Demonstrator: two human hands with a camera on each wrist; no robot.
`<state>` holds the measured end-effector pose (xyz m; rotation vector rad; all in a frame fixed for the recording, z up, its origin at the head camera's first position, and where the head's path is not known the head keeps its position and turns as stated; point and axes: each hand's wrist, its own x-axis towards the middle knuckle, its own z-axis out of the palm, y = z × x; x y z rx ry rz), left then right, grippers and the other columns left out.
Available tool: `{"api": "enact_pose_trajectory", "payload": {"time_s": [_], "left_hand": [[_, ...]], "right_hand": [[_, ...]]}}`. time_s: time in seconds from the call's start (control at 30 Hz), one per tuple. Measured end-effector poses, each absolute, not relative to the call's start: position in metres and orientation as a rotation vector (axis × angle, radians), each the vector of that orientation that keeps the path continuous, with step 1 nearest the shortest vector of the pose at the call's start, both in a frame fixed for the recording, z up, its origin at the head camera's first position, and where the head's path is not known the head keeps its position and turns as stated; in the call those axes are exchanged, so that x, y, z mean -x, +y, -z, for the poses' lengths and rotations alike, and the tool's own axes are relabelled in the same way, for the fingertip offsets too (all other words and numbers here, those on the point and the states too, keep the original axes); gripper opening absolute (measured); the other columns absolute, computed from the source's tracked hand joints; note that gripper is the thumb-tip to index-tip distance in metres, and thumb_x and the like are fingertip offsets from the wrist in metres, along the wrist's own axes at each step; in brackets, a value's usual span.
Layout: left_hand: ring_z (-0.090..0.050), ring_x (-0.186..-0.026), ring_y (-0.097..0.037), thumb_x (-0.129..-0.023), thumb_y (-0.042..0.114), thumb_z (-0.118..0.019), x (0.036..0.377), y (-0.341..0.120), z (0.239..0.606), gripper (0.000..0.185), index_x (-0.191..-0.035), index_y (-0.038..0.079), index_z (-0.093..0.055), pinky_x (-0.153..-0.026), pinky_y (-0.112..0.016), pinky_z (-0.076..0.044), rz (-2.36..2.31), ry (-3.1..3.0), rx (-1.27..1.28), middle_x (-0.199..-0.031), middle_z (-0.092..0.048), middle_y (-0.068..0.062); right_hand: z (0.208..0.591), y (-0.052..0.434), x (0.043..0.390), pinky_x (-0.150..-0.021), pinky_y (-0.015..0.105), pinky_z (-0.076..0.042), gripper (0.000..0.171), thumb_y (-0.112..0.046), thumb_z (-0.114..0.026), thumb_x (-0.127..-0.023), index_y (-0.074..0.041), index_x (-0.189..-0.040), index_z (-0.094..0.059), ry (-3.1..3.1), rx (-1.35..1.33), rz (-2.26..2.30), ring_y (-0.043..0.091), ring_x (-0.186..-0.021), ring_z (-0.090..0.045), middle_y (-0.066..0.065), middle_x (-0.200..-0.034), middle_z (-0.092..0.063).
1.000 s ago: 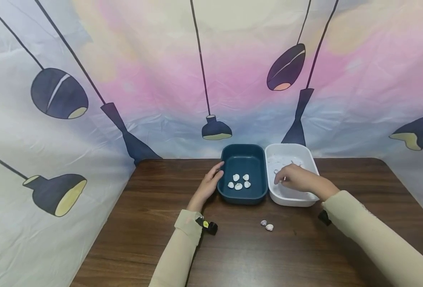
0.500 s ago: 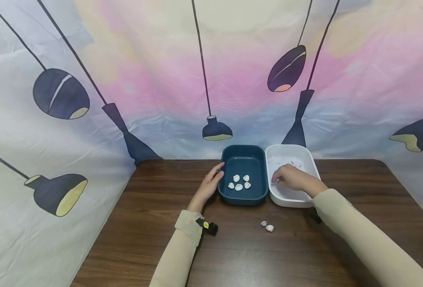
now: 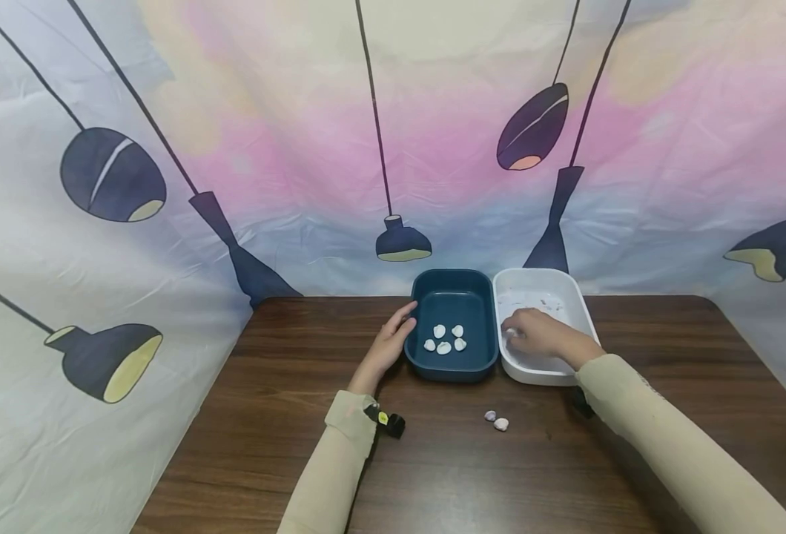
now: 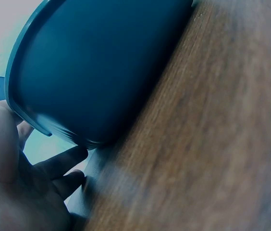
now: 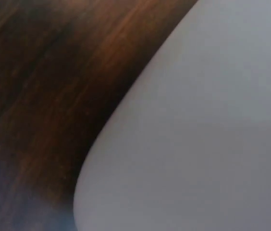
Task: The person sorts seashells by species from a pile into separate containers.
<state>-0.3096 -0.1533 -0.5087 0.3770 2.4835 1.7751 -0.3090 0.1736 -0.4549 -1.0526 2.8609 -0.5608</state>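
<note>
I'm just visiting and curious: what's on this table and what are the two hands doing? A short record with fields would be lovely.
Surface: wooden table
Blue tub: holds five pale shells
White tub: right beside the blue one
Left hand: rests against the blue tub's outer side, fingers relaxed
Right hand: inside the white tub, fingers curled at a small pale piece; grip unclear
Loose on table: two small shells in front of the tubs

Even soft light, wrist views blurred
</note>
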Motion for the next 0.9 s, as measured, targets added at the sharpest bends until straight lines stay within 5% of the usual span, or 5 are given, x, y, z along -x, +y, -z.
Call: {"api": "enact_pose_trajectory", "payload": {"time_s": [0.13, 0.37, 0.5, 0.7, 0.9], "left_hand": [[-0.033, -0.142, -0.029, -0.105, 0.042, -0.043, 0.309, -0.153, 0.508, 0.046, -0.15, 0.032, -0.041, -0.118, -0.059, -0.007, -1.768, 2.485, -0.364, -0.154, -0.039, -0.004], [-0.033, -0.141, -0.031, -0.106, 0.039, -0.043, 0.311, -0.154, 0.508, 0.049, -0.152, 0.026, -0.039, -0.115, -0.059, -0.022, -1.779, 2.466, -0.394, -0.156, -0.036, -0.005], [-0.031, -0.143, -0.032, -0.106, 0.037, -0.042, 0.311, -0.154, 0.508, 0.05, -0.154, 0.023, -0.037, -0.117, -0.06, -0.014, -1.781, 2.458, -0.399, -0.157, -0.034, -0.007], [-0.033, -0.143, -0.028, -0.105, 0.041, -0.043, 0.31, -0.154, 0.508, 0.048, -0.152, 0.029, -0.04, -0.119, -0.057, -0.004, -1.758, 2.487, -0.393, -0.156, -0.037, -0.002], [-0.032, -0.143, -0.028, -0.104, 0.047, -0.042, 0.309, -0.153, 0.508, 0.048, -0.15, 0.034, -0.041, -0.118, -0.059, -0.009, -1.76, 2.492, -0.368, -0.156, -0.037, -0.001]], "right_hand": [[0.455, 0.177, 0.306, -0.088, 0.049, -0.05, 0.025, -0.001, -0.065, -0.084, 0.001, -0.108, -0.072, 2.89, 1.04, 0.536, 0.032, -0.099, -0.064, 0.015, -0.102, -0.07], [0.444, 0.187, 0.294, -0.096, 0.053, -0.047, 0.031, -0.004, -0.067, -0.086, -0.001, -0.117, -0.069, 2.898, 0.974, 0.567, 0.035, -0.111, -0.061, 0.015, -0.115, -0.068], [0.438, 0.191, 0.283, -0.098, 0.053, -0.046, 0.032, -0.007, -0.069, -0.087, -0.002, -0.119, -0.069, 2.911, 0.996, 0.581, 0.034, -0.114, -0.06, 0.015, -0.118, -0.067], [0.429, 0.193, 0.262, -0.098, 0.053, -0.047, 0.031, -0.008, -0.07, -0.087, -0.005, -0.118, -0.069, 2.94, 1.03, 0.626, 0.032, -0.115, -0.06, 0.013, -0.12, -0.066], [0.423, 0.193, 0.244, -0.095, 0.05, -0.049, 0.031, -0.009, -0.071, -0.087, -0.005, -0.117, -0.069, 2.966, 1.087, 0.616, 0.029, -0.111, -0.062, 0.011, -0.118, -0.066]]}}
